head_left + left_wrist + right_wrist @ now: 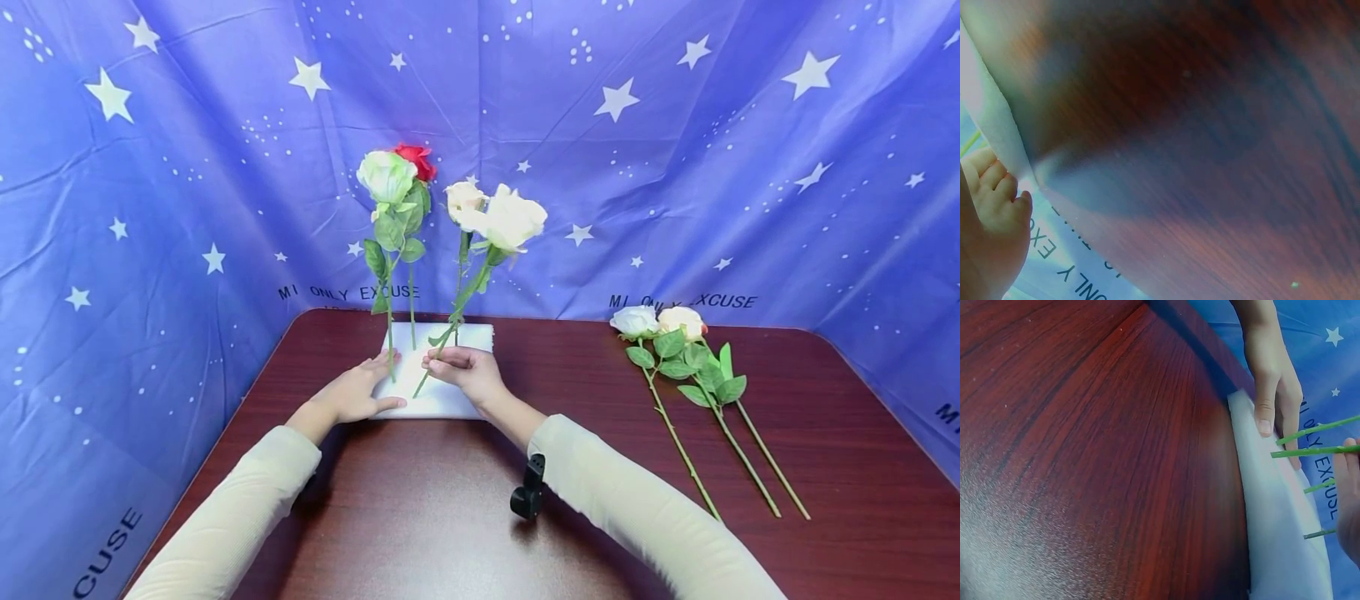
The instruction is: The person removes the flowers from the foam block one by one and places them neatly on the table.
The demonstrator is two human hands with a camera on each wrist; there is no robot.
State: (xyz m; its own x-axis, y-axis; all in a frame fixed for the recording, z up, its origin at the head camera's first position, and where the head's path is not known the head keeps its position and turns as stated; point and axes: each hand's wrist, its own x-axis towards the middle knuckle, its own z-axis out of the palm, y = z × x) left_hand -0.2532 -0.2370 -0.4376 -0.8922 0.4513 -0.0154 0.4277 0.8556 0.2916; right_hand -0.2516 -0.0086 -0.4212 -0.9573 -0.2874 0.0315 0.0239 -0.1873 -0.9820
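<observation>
A white foam block [468,406] lies on the table. My left hand [348,394] rests on its left side, fingers spread and thumb along the near edge; the left wrist view shows part of that hand [999,219]. With thumb and fingers, my right hand [474,375] pinches the stem of a white rose [513,218], which leans right at the top. In the right wrist view its stem [1316,450] meets the foam face at its lower end. A pale green rose [386,177], a red rose [420,162] and a cream rose [462,202] stand upright in the foam.
On the right of the dark wooden table [420,517] lie several loose roses, a white rose [635,321] and a cream rose [681,323] among them. A blue star-printed cloth [480,92] hangs around the table. A black device [528,490] is strapped at my right wrist.
</observation>
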